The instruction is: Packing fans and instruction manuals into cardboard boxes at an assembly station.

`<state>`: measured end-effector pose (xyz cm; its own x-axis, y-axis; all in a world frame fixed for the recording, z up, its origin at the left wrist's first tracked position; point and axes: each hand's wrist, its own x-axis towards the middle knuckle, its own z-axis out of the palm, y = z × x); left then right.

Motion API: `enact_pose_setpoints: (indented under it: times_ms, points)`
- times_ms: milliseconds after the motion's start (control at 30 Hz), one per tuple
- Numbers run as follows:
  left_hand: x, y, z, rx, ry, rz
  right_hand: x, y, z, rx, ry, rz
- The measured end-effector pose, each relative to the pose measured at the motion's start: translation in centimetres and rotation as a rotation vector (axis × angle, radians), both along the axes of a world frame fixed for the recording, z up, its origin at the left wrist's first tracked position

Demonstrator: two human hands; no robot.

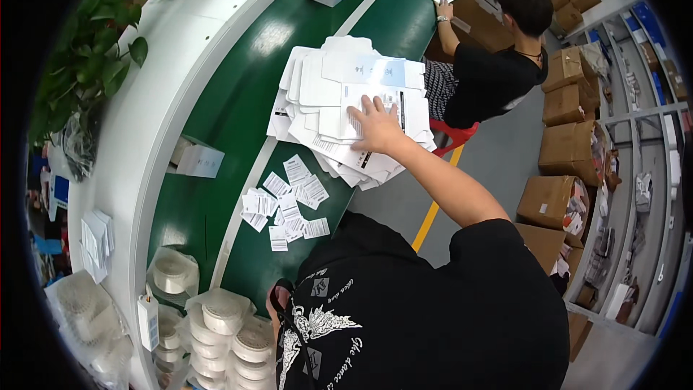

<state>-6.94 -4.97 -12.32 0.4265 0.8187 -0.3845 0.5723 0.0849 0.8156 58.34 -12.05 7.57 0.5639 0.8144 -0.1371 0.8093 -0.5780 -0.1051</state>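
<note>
The right hand (375, 126) is lying flat with fingers spread, grasping nothing, on the pile of flat white cardboard box sheets (346, 105) near the green worktop's (231, 115) right edge. Pinching only the top sheet's edge is looking wise. The left hand is hidden.

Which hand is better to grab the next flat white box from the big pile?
Probably the right hand: it lies spread on the pile of flat white cartons. The left hand is not visible.

Packing line: conveyor belt (216, 101), cartons (567, 148)
</note>
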Motion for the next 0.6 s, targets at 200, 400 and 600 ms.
enact_pose_setpoints:
  times_ms: [200,400,600]
  points:
    - [5.2,4.4,0.4,0.016,-0.021,-0.151,1.0,-2.7,-2.2,0.019,0.015,0.119]
    - [2.9,2.9,3.6,0.014,0.012,-0.228,2.3,-3.1,-1.2,0.289,-0.260,0.310]
    - [10.5,4.6,15.5,-0.057,0.084,-0.226,-1.9,-0.4,11.8,0.471,-0.395,0.400]
